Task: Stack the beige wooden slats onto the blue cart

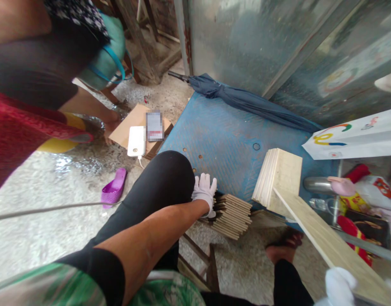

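My left hand (204, 191), in a white glove, lies with its fingers stretched out and apart beside my knee at the edge of the blue table. Its palm and thumb are against the near end of a stack of thin wooden slats (233, 216); how far it touches them is partly hidden. At the lower right, my gloved right hand (338, 282) is closed around the near end of a long wooden board (329, 238). The board's far end meets a block of upright wooden boards (278, 176) on the table. The picture edge cuts off part of the right hand.
A folded dark umbrella (240, 100) lies along the back of the blue table (227, 140). On the right are a white paper bag (358, 136) and a steel flask (317, 184). A white power bank (136, 141) and phone rest on a carton. Another person sits left.
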`<action>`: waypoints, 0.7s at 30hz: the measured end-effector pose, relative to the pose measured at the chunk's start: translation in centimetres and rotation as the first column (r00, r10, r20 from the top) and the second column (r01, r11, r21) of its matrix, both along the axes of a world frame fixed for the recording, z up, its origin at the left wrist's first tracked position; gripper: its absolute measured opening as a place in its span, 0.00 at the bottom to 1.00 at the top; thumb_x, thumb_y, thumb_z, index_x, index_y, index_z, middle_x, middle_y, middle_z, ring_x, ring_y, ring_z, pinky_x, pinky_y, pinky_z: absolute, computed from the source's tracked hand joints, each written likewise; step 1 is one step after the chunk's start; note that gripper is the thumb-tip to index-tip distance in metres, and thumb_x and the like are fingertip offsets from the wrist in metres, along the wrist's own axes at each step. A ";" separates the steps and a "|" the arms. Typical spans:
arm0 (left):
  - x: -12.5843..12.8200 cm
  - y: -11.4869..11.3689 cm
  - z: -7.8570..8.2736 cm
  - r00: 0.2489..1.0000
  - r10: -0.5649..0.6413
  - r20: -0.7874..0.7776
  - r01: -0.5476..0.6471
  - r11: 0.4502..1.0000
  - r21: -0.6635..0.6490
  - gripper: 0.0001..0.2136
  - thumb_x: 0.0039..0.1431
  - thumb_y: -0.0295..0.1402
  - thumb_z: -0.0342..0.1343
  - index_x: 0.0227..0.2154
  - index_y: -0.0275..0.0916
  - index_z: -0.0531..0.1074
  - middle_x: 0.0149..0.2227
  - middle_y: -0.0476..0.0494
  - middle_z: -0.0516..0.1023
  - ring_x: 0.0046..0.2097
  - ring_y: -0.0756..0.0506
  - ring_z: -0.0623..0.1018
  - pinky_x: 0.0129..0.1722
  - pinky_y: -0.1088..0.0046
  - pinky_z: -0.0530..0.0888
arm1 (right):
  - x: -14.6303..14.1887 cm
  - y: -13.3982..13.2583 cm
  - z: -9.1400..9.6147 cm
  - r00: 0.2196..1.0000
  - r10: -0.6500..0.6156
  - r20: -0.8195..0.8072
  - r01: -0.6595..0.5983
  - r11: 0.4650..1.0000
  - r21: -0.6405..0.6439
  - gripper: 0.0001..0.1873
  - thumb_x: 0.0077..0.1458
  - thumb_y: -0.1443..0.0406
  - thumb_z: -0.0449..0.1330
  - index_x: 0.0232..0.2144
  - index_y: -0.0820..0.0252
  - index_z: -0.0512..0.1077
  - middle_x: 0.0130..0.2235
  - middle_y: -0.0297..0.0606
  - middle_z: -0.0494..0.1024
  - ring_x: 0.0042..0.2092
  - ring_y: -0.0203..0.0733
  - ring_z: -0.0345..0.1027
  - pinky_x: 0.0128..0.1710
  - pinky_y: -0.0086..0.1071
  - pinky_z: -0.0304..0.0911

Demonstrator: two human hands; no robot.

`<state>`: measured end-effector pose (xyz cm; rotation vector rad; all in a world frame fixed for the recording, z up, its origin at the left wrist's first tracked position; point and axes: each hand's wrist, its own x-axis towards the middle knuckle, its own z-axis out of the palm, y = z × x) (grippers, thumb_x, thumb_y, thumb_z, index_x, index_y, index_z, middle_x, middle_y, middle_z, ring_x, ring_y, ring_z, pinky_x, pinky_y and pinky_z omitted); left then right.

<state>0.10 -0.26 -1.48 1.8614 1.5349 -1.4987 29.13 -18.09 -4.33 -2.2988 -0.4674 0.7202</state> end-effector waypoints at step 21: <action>0.2 0.0 0.2 1.000 0.017 -0.012 -0.017 1.000 0.022 0.64 0.35 0.53 0.67 0.71 0.37 0.38 0.71 0.26 0.30 0.70 0.23 0.35 0.65 0.36 0.36 | -5.8 4.5 -7.1 0.978 -0.088 -0.188 0.130 0.966 0.222 0.44 0.31 0.50 0.74 0.49 0.62 0.68 0.47 0.51 0.76 0.43 0.60 0.75 0.40 0.56 0.75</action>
